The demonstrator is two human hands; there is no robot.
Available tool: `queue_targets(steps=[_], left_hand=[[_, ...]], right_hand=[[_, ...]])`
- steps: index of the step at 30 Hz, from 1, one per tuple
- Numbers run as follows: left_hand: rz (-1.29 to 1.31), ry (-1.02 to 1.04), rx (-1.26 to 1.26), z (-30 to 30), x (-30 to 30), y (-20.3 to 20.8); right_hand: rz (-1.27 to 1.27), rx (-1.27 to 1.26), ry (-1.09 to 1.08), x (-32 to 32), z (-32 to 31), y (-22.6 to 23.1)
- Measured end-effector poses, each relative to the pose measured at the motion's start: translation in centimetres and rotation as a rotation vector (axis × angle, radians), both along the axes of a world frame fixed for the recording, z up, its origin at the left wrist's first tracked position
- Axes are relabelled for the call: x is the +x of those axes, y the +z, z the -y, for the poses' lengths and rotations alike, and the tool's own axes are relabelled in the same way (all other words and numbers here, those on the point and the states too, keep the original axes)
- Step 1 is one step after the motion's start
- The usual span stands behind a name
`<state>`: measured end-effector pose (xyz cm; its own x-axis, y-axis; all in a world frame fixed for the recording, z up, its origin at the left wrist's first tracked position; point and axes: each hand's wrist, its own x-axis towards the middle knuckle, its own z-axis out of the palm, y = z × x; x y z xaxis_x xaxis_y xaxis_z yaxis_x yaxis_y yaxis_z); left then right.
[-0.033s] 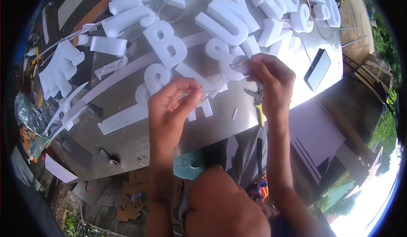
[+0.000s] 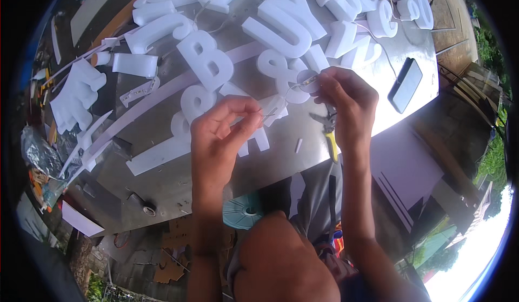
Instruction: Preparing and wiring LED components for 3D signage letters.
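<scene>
My left hand point(image 2: 223, 134) is closed, thumb and forefinger pinching thin wire point(image 2: 269, 114) whose fine ends stick out to the right. Up and to the right, my right hand point(image 2: 351, 99) grips a small round whitish disc point(image 2: 306, 78) that carries a small LED strip piece. A loop of wire runs from the disc towards my left fingertips. Under both hands lie white block letters, among them an ampersand point(image 2: 277, 70) and a letter B point(image 2: 205, 58). Cutting pliers point(image 2: 331, 140) with a yellow handle rest just left of my right wrist.
A dark phone point(image 2: 405, 85) lies on the metal table point(image 2: 162, 196) at the right. More white letters point(image 2: 284, 23) crowd the back, some trailing cables. At the left are a long white strip point(image 2: 121, 115) and crumpled plastic point(image 2: 40, 150). A teal stool point(image 2: 241, 213) stands below the near edge.
The view has shifted slightly, so the letters sit a little further left. Both hands keep their grips. The wire ends at my left fingertips now point more upward.
</scene>
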<state>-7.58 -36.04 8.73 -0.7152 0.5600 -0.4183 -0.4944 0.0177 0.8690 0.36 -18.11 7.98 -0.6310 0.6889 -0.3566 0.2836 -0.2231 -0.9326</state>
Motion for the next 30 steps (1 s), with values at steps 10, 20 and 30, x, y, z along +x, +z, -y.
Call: queue_targets(steps=[10, 20, 30], left_hand=[[0.164, -0.139, 0.069, -6.7, 0.5, -0.8], [0.004, -0.143, -0.081, -8.4, 1.7, -2.6], [-0.069, -0.145, -0.031, -8.6, 1.7, -2.5]], right_hand=[[-0.024, -0.091, -0.144, 1.8, -4.0, 0.1], [-0.022, -0.079, -0.191, 3.1, -5.4, -3.1], [0.003, -0.053, -0.17, 4.0, -6.4, -3.1]])
